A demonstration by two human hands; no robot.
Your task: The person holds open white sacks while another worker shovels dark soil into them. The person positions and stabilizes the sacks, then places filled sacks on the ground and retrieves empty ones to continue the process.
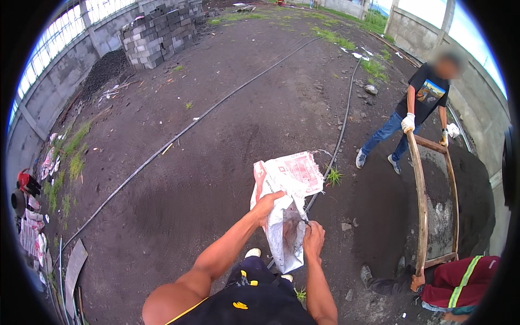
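Note:
A white woven sack with red print point(290, 174) hangs between my two hands, its mouth spread apart towards me and its inside dusty and grey. My left hand point(269, 206) grips the upper left of its rim. The right rim is pinched in my right hand point(313, 239). Frayed threads stick out at the sack's far corner. Both of my shoes show on the dark soil below it.
On the right, a gloved person point(424, 91) and a person in a maroon top point(459, 280) hold a wooden-framed screen point(420, 199) over dark sand. A black hose point(345, 118) crosses the ground near the sack; another point(162, 148) runs to the left. Concrete blocks point(158, 38) stand at the far left.

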